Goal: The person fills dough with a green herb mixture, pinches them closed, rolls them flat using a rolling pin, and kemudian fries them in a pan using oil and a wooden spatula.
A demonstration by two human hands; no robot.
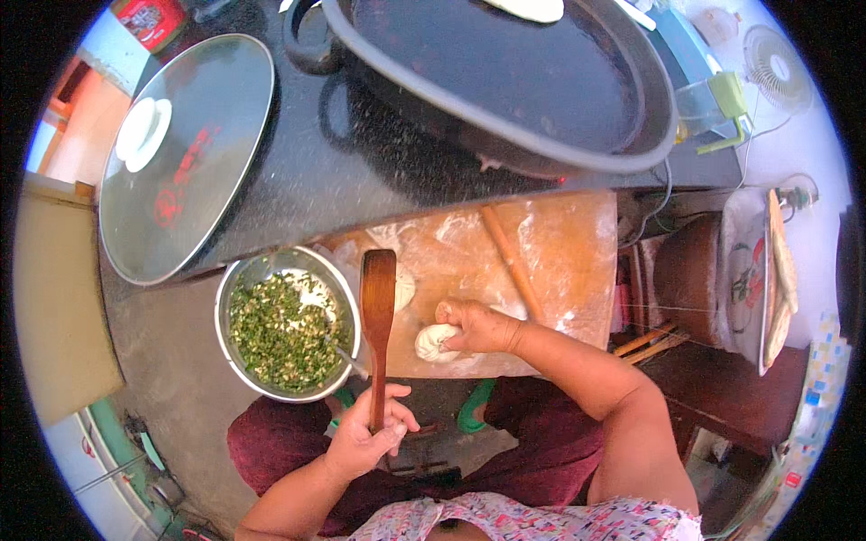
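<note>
Upright in my left hand (pixel 372 429) is a wooden spatula (pixel 379 297), gripped by its handle with the blade up. My right hand (pixel 484 326) has its fingers on a gathered, pleated ball of dough (pixel 435 343) at the near edge of a floured wooden board (pixel 575 257). Partly behind the spatula blade lies another round of dough (pixel 404 287). A wooden rolling pin (pixel 511 264) rests across the board beyond my right hand. To the left, a metal bowl (pixel 226 351) holds chopped green filling (pixel 284 331) with a spoon handle (pixel 352 362) leaning out.
A large electric griddle pan (pixel 500 74) stands on the dark counter (pixel 291 182), a pale flatbread (pixel 531 7) inside. Its glass lid (pixel 196 203) lies left. At right, cooked flatbread (pixel 781 284) sits on a tray (pixel 744 270). A fan (pixel 778 67) stands at the far right.
</note>
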